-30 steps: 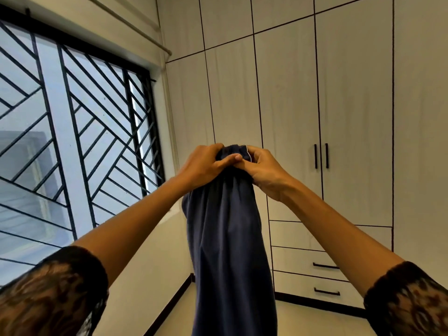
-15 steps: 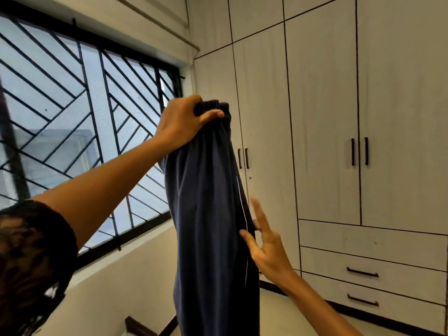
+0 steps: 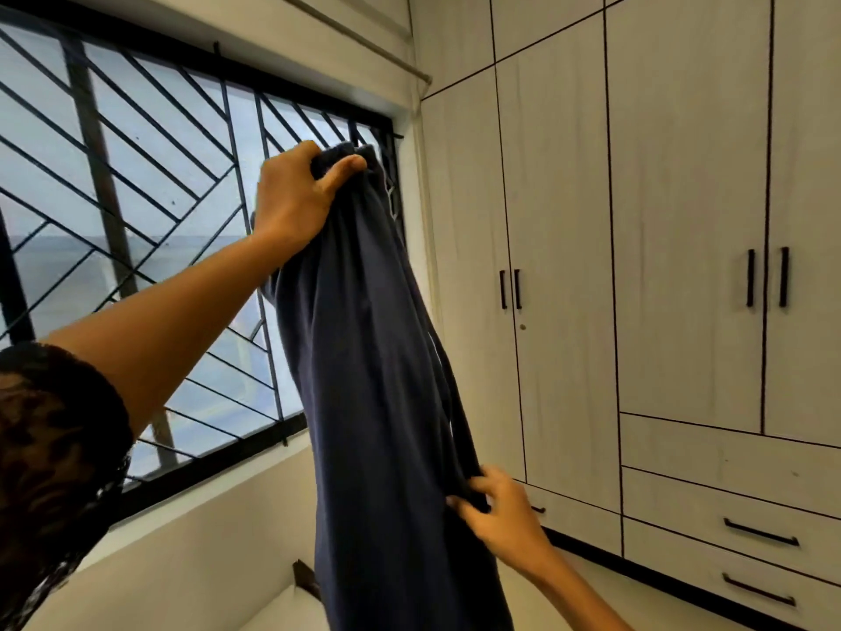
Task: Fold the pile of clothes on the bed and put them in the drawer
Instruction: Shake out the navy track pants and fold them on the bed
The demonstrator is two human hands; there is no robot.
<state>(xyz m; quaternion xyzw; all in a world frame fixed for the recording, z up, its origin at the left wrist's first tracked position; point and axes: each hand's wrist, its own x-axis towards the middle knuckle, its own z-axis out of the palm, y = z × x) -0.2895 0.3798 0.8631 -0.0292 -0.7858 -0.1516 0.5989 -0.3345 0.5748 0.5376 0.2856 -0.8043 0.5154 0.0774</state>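
Note:
A pair of dark navy trousers (image 3: 377,393) hangs full length in front of me, running out of view at the bottom. My left hand (image 3: 296,198) is raised high and grips the bunched waistband, thumb over the top. Lower down, my right hand (image 3: 496,503) pinches the trousers' right edge between fingers and thumb. Shut wardrobe drawers (image 3: 728,526) with black bar handles sit at the lower right. The bed and the pile of clothes are out of view.
A white wardrobe (image 3: 682,220) with tall doors fills the right side. A window with a black diagonal grille (image 3: 136,220) covers the left wall. A pale floor strip (image 3: 591,580) shows below the drawers.
My left hand lifted the waistband up and to the left. My right hand let go of the waistband, dropped down the trousers' right side and now pinches the edge. The view turned left.

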